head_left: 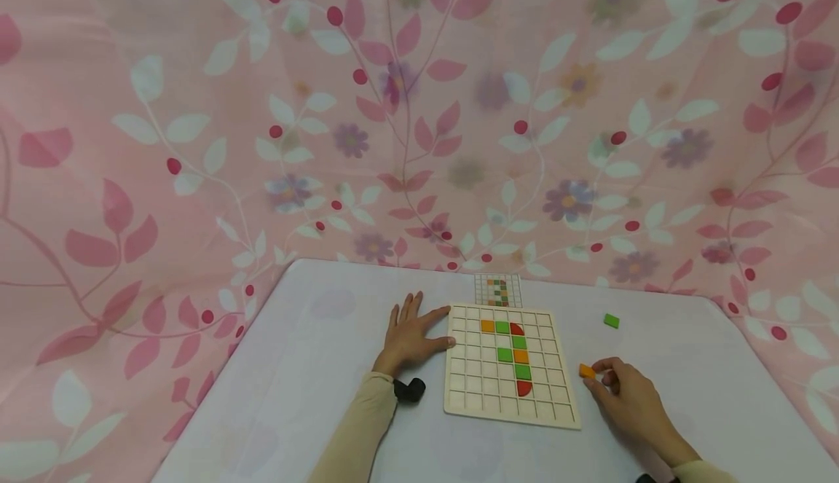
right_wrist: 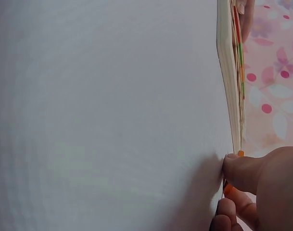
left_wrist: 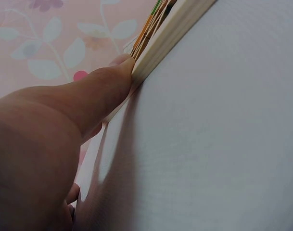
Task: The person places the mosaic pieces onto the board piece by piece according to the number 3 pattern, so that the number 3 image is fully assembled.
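Observation:
A pale wooden board with a square grid lies on the table. Set in its cells are orange and green square tiles and two red rounded pieces, one of them a red piece low in the column. My left hand spreads its fingers at the left edge; its thumb touches the board's side in the left wrist view. Right of the board, my right hand pinches an orange tile between thumb and fingers, low over the table. The right wrist view shows that orange tile partly hidden by the fingers.
A small printed grid card with a coloured pattern lies behind the board. Farther back on the right is a loose green tile. The white table meets a pink floral cloth backdrop.

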